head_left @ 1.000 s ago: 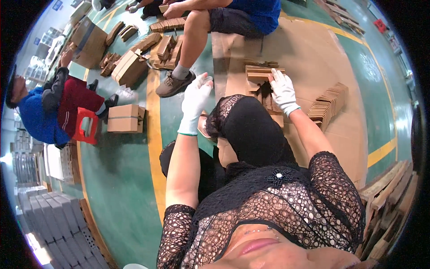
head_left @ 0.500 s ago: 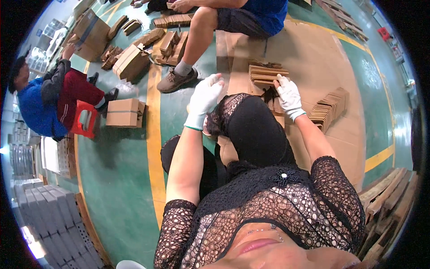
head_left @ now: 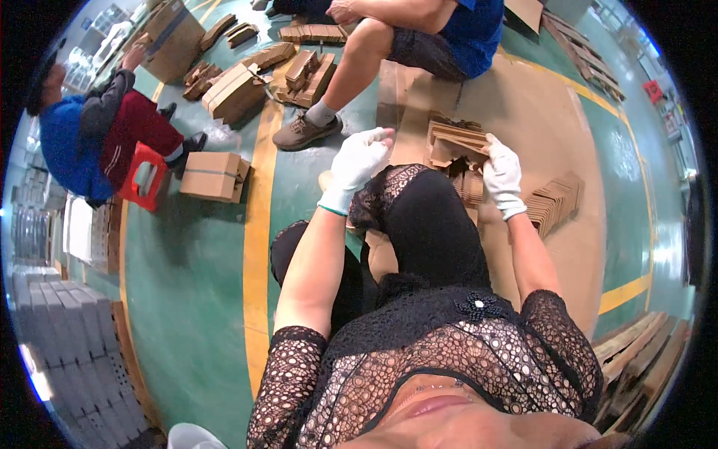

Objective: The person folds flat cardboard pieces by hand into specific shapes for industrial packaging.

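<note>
Head view: hands [head_left: 360, 169] apart, right [head_left: 503, 176] touching cardboard [head_left: 458, 139] edge.

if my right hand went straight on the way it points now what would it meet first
Most likely the stacked brown cardboard strips, right at the ends of your right hand's fingers; whether they touch is hard to judge.

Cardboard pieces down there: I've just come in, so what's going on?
The person's gloved right hand touches the right end of a stack of cardboard pieces on a flat cardboard sheet. The gloved left hand is apart from the stack, nothing visible in its grasp. A fanned cardboard row lies farther right.
</note>
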Action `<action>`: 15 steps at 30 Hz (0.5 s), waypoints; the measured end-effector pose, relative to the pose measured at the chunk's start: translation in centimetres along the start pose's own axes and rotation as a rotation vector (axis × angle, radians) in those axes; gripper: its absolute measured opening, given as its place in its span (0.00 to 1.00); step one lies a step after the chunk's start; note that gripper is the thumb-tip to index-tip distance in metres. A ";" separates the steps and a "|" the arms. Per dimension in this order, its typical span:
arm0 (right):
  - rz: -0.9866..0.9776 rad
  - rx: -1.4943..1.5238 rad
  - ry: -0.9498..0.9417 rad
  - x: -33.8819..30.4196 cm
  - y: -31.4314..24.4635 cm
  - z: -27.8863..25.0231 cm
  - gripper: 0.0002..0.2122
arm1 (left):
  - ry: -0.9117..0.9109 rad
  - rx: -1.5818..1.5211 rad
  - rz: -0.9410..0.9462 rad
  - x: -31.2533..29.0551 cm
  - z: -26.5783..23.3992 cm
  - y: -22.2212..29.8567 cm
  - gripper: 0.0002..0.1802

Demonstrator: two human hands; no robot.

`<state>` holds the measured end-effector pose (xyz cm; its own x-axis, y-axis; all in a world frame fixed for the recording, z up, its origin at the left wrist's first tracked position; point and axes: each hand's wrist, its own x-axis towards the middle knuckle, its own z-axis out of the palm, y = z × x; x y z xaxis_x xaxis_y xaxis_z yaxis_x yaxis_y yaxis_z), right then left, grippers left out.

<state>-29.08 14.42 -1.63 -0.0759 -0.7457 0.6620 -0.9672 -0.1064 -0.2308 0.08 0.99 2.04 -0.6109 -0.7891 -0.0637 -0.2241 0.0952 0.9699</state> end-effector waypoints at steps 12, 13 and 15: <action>-0.058 0.480 -0.576 16.4 -8.8 -3.3 0.16 | 0.075 -0.285 0.161 -0.4 -3.3 1.7 0.09; -0.066 0.484 -0.574 16.4 -9.2 -3.0 0.16 | 0.114 -0.312 0.201 -0.4 -3.6 1.7 0.10; 0.021 0.422 -0.631 16.0 -10.0 -2.4 0.11 | 0.200 -0.394 0.241 -0.1 -3.4 1.2 0.10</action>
<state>-21.24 5.11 13.03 0.1827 -0.9717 0.1498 -0.7824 -0.2360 -0.5764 2.42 -0.89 3.95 -0.4437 -0.8776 0.1817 0.2330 0.0828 0.9689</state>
